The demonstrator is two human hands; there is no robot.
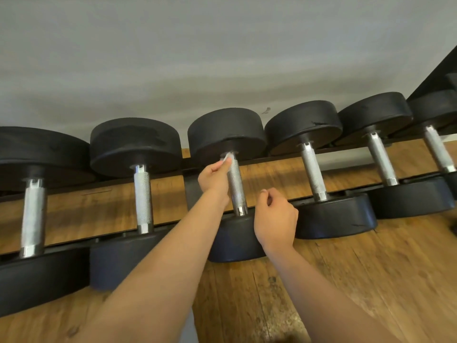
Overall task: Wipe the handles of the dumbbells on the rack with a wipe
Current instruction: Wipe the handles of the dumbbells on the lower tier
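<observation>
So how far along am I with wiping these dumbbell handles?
Done: cannot tell, no handle looks wet or marked. In hand: the left hand pinches the wipe against the far end of the third handle from the left. Left: the rest of that handle, at least.

Knurled, shiny metal handles [236, 184] join matt black rubber heads [226, 131] above a worn, grainy wooden floor [346, 280]

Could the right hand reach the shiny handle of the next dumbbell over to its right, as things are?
Probably yes. The right hand hovers, holding nothing, just left of that handle, and nothing stands between them. The wipe, though, is in the left hand.
</observation>
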